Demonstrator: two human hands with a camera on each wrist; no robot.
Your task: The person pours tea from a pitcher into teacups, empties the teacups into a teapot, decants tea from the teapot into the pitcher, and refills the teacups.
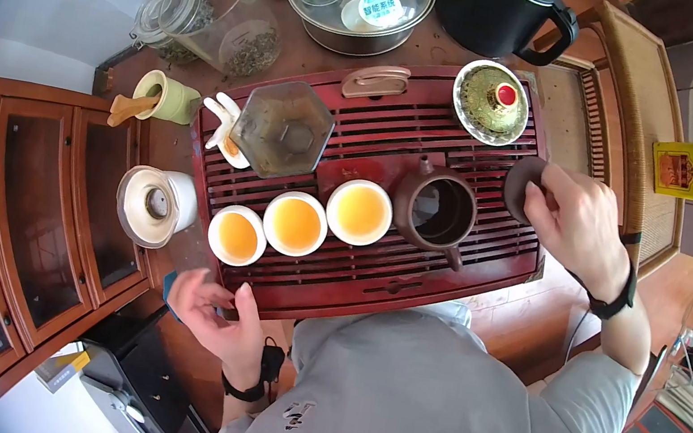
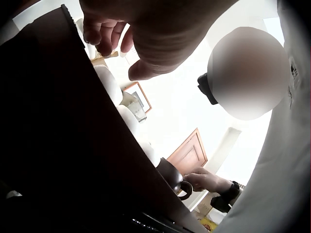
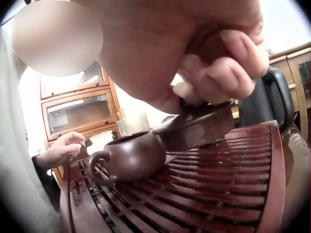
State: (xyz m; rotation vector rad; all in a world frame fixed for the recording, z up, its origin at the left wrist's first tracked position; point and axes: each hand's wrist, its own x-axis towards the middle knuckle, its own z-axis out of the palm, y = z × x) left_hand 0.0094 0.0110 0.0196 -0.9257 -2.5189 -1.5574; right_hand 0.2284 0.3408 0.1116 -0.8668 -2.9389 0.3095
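Observation:
My right hand pinches a dark brown teapot lid by its top, tilted just over the right end of the slatted red tea tray. Beside it stands the lidless brown teapot, its dark inside showing in the head view. Three white cups of amber tea, the nearest to the pot, the middle one and the left one, run in a slanting row. Off the tray's front left corner hovers my left hand, fingers loosely bent with nothing between them.
A hexagonal glass pitcher and a white figurine occupy the tray's left side. A lidded gaiwan sits at back right. Behind the tray are a steel basin and black kettle; a strainer stands to its left.

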